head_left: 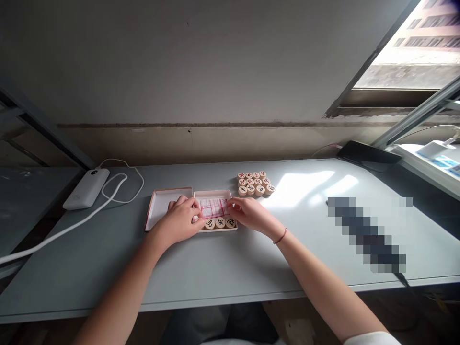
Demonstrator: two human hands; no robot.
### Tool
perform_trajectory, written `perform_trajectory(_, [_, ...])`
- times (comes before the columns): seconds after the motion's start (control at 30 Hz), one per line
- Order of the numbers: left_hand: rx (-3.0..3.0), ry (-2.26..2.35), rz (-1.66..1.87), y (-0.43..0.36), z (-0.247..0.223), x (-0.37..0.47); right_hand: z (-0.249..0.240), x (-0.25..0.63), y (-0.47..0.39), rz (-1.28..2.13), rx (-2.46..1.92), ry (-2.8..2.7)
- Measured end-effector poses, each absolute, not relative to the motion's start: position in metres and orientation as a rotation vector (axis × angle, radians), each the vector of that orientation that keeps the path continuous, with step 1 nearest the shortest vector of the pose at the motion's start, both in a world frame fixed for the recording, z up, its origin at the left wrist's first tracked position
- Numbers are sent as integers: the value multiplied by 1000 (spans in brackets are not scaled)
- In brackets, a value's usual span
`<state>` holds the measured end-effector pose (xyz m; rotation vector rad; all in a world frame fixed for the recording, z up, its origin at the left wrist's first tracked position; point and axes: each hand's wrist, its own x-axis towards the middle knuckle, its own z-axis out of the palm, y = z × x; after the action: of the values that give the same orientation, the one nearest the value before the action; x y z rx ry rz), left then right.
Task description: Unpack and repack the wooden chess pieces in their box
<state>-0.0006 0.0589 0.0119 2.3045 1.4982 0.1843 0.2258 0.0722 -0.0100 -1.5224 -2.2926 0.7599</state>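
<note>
A small open box (234, 195) stands on the desk with a row of round wooden Chinese chess pieces (220, 223) along its near side. Above that row, inside the box, lies a folded paper chessboard (212, 209) with pink grid lines. My left hand (181, 219) reaches over the box's left side, fingers curled and closed at the sheet's left edge. At the right edge, my right hand (246, 211) pinches the sheet between thumb and fingers. The fingertips partly hide both edges. Left of the box, the box lid (161, 203) lies with its pale inside up, partly under my left hand.
Stacked chess pieces (255, 183) with red and black characters sit behind the box to the right. A white power bank (86, 189) with a cable (108, 197) is at the left. A dark flat object (368, 155) lies at the back right; a blurred-out item (366, 235) lies nearer.
</note>
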Motion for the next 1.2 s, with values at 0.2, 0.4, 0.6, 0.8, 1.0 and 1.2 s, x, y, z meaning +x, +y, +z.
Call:
perform_trajectory(0.2, [2194, 1444, 107, 57, 22, -2, -11, 227, 74, 727, -1559, -2260])
perform_trajectory(0.4, [2084, 1526, 2, 57, 26, -8, -10, 226, 74, 730, -1563, -2268])
perform_trajectory(0.6, [2071, 1511, 431, 61, 25, -3, 4, 234, 71, 893, -1447, -2129])
perform_trajectory(0.8, [1858, 1340, 679, 52, 18, 18, 19, 230, 63, 1183, -1153, -2089])
perform_trajectory(1.0, [1672, 1365, 966, 60, 4, 14, 14, 259, 78, 953, -1553, -2088])
perform_trajectory(1.2, [1647, 1352, 1020, 63, 2, 12, -2, 275, 89, 713, -1904, -2186])
